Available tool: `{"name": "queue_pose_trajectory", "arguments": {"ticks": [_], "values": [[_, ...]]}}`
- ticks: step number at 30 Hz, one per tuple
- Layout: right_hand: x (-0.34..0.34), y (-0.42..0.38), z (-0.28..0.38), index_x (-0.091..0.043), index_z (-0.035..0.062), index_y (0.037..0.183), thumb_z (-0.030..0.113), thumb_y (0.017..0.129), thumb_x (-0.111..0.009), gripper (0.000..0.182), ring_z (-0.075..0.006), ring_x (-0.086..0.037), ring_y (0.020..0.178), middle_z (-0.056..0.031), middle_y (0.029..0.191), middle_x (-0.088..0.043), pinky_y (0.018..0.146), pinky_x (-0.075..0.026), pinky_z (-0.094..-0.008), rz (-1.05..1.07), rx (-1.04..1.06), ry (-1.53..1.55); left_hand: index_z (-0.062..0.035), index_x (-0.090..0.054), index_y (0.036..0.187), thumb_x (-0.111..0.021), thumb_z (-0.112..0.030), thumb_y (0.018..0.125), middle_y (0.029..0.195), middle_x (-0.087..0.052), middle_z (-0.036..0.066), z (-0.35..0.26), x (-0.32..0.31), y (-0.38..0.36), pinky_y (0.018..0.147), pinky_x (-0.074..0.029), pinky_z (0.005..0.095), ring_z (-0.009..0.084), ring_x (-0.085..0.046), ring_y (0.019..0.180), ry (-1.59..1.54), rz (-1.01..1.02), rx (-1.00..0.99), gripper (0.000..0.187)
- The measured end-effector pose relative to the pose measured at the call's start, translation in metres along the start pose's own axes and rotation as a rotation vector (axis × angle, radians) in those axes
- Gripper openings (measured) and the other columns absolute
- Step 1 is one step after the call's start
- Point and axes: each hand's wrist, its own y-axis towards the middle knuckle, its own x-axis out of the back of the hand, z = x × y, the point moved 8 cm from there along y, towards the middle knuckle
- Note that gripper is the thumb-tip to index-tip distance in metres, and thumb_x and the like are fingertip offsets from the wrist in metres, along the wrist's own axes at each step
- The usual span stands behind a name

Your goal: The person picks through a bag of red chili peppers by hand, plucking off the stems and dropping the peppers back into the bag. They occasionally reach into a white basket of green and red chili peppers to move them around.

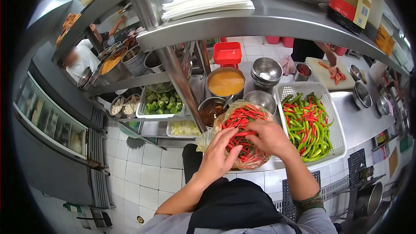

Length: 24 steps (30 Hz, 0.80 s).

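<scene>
A clear plastic bag (263, 163) full of red chili peppers (236, 117) stands open in front of me on the steel counter. Over its mouth, my right hand (271, 138) pinches one red chili pepper (245, 134) by its right end. My left hand (219, 152) lies along the bag's left side, thumb apart from the stretched fingers, fingertips right at the chili's other end. Just right of the bag, a white plastic basket (342, 132) holds green chili peppers (321, 136) with red ones mixed among them.
Behind the bag stand a pot of orange liquid (225, 82), a pot of dark sauce (212, 109) and stacked steel bowls (267, 70). A steel shelf (277, 24) crosses above. Across the counter, another person's hand (331, 58) is at a cutting board (320, 74). Broccoli (162, 103) sits at left.
</scene>
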Motion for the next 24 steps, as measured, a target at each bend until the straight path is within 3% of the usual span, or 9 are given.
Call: {"name": "queue_pose_trajectory", "arguments": {"ticks": [7,8,11,12,16,18,21,23,24], "values": [[0.006,-0.005,0.014,-0.071,0.0045,0.098,0.016,0.082,-0.075,0.02,-0.0297,-0.066,0.076,-0.0123,0.088,-0.068,0.069,-0.053,-0.0372,-0.074,0.079,0.113,-0.0006,-0.067,0.112,-0.064,-0.015,0.094,0.097,-0.07,0.019,0.028,-0.01,0.001,0.079,-0.054,0.0396,0.0346,-0.069,0.088,0.008,0.041,0.067,0.024],[0.009,-0.007,0.009,-0.07,0.0028,0.1,0.014,0.085,-0.076,0.02,-0.0168,-0.063,0.068,-0.0074,0.085,-0.068,0.063,-0.051,-0.0295,-0.026,0.007,0.204,-0.0013,-0.068,0.11,-0.064,-0.015,0.094,0.094,-0.071,0.018,0.028,-0.01,0.002,0.076,-0.055,0.0397,0.0345,-0.069,0.084,-0.018,0.026,0.079,0.021],[-0.012,-0.021,-0.031,-0.067,0.0014,0.106,0.014,0.087,-0.075,0.024,-0.0118,-0.066,0.071,-0.0057,0.089,-0.067,0.056,-0.05,-0.0299,0.049,-0.338,0.616,-0.0028,-0.07,0.109,-0.064,-0.014,0.094,0.095,-0.071,0.018,0.024,-0.009,0.0,0.075,-0.055,0.0391,0.0339,-0.07,0.083,-0.046,-0.012,0.053,0.02],[-0.011,-0.017,-0.028,-0.065,-0.0014,0.111,0.01,0.09,-0.072,0.025,-0.004,-0.061,0.065,-0.0025,0.085,-0.065,0.051,-0.047,-0.0232,-0.067,-0.232,0.694,-0.0027,-0.069,0.11,-0.064,-0.014,0.094,0.096,-0.071,0.018,0.023,-0.009,-0.002,0.075,-0.055,0.0391,0.0339,-0.07,0.083,-0.048,-0.014,0.042,0.02],[-0.025,-0.031,-0.039,-0.063,0.0013,0.101,0.007,0.091,-0.07,0.012,-0.0046,-0.058,0.06,-0.0009,0.077,-0.064,0.052,-0.047,-0.0202,-0.085,-0.442,1.011,-0.0022,-0.069,0.11,-0.065,-0.015,0.094,0.097,-0.071,0.018,0.022,-0.012,-0.009,0.075,-0.055,0.0392,0.0342,-0.07,0.083,-0.097,-0.003,0.07,0.021],[-0.039,-0.037,-0.043,-0.062,0.003,0.092,0.01,0.092,-0.071,0.011,-0.0049,-0.057,0.056,-0.0008,0.073,-0.063,0.049,-0.045,-0.0204,0.076,-0.459,1.148,-0.0015,-0.069,0.109,-0.066,-0.015,0.093,0.096,-0.071,0.018,0.019,-0.014,-0.01,0.074,-0.055,0.038,0.0329,-0.07,0.083,-0.09,0.028,0.056,0.021],[-0.044,-0.035,-0.035,-0.057,0.0063,0.081,0.004,0.092,-0.069,0.016,-0.0054,-0.059,0.059,-0.0008,0.074,-0.064,0.053,-0.048,-0.0198,0.041,-0.393,1.231,0.0,-0.068,0.109,-0.066,-0.013,0.093,0.094,-0.072,0.019,0.008,-0.016,-0.008,0.073,-0.055,0.0353,0.0303,-0.071,0.082,-0.005,0.082,-0.058,0.021],[-0.051,-0.034,-0.028,-0.058,0.0061,0.082,0.005,0.092,-0.069,0.015,-0.0051,-0.058,0.059,-0.0002,0.073,-0.064,0.053,-0.048,-0.0199,0.022,-0.363,1.241,0.0007,-0.067,0.108,-0.065,-0.014,0.094,0.094,-0.071,0.019,-0.003,-0.017,-0.004,0.072,-0.055,0.0347,0.0309,-0.071,0.079,0.048,0.096,-0.112,0.02],[-0.054,-0.032,-0.024,-0.059,0.006,0.082,0.006,0.092,-0.069,0.015,-0.005,-0.058,0.059,0.0001,0.073,-0.064,0.053,-0.047,-0.02,0.013,-0.347,1.245,0.0012,-0.066,0.108,-0.064,-0.014,0.095,0.094,-0.071,0.019,0.002,-0.018,-0.002,0.071,-0.055,0.034,0.0292,-0.071,0.077,0.004,0.124,-0.037,0.02]]}}
